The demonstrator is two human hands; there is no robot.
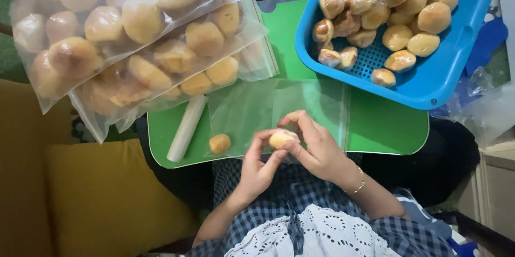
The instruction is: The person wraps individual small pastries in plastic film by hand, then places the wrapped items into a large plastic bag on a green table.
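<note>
Landmark: green tray (386,128), one, lying across the lap.

Left hand (256,167) and right hand (316,147) meet at the tray's near edge. Both sets of fingers are curled in and pinch one small pale bun (282,138) between the fingertips, held just above that edge. Right wrist carries one thin bracelet (359,182).

On the tray: one loose bun (220,143) near the front-left corner; one white roll (186,128) just left of it, lying slanted; one flat clear empty bag (300,107) spread at mid-tray under the hands.

Over the tray's left end: two clear filled bags (134,37) of buns, overlapping; bun count uncertain.

Over the tray's back-right corner: one blue basket (461,37), roughly twenty buns piled inside
</note>
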